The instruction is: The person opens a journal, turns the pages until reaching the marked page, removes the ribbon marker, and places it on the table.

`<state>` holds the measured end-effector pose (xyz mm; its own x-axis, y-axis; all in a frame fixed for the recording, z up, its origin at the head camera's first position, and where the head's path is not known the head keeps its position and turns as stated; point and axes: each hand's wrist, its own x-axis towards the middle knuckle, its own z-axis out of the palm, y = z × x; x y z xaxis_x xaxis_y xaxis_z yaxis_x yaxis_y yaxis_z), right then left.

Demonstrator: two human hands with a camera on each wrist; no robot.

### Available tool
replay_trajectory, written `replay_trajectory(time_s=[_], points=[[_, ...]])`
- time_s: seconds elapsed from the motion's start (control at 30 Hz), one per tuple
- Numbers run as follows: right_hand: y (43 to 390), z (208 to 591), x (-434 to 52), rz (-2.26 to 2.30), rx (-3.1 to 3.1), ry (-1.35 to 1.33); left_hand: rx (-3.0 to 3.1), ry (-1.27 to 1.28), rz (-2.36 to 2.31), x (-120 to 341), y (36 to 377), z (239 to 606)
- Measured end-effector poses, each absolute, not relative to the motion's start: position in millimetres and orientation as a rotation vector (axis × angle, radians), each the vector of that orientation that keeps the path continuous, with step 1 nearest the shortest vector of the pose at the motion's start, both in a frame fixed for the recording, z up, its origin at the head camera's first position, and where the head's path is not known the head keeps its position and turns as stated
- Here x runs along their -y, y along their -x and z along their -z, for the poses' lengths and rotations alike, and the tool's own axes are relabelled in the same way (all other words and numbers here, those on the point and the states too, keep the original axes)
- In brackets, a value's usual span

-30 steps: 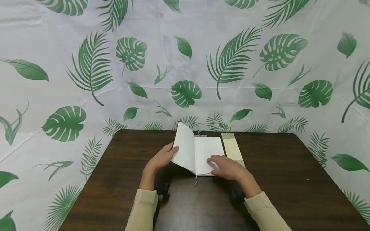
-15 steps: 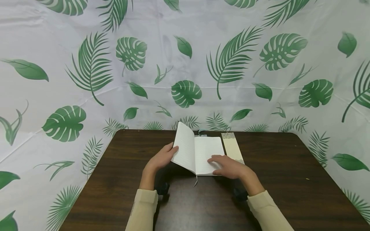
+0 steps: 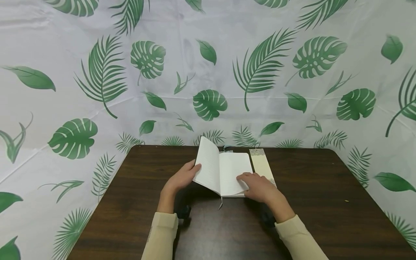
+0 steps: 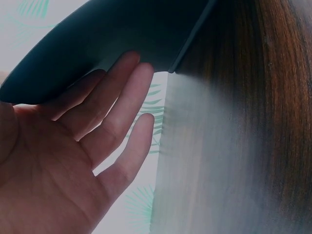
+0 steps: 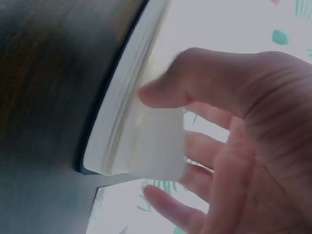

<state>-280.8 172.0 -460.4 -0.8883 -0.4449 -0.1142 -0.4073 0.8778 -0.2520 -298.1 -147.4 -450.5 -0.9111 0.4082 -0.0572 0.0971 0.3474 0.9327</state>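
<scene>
White pages fill one open notebook (image 3: 224, 173) on the dark table (image 3: 325, 202), with one bookmark (image 3: 261, 166) just beside it. The left hand (image 3: 182, 178) props the raised cover with straight fingers; the right hand (image 3: 258, 186) pinches a page corner.

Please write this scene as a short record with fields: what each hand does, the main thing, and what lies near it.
main thing: open white-paged notebook with dark cover, on the dark brown wooden table
left hand: straight fingers support the raised left half from beneath its cover
right hand: thumb lifts the corner of a right-side page
beside it: long cream paper bookmark, flat, right of the notebook
backdrop: white cloth with green leaf print
</scene>
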Motion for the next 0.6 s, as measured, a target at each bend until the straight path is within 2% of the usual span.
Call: replay_trajectory(time_s=[0.23, 0.6], points=[[283.0, 460.5, -171.0, 0.311, -3.035, 0.577, -2.340, -0.441, -1.573, 147.0, 298.1, 452.1], [290.0, 455.1, -170.5, 0.750, -3.142, 0.466, -2.347, -0.451, -1.577, 147.2, 297.3, 450.2]])
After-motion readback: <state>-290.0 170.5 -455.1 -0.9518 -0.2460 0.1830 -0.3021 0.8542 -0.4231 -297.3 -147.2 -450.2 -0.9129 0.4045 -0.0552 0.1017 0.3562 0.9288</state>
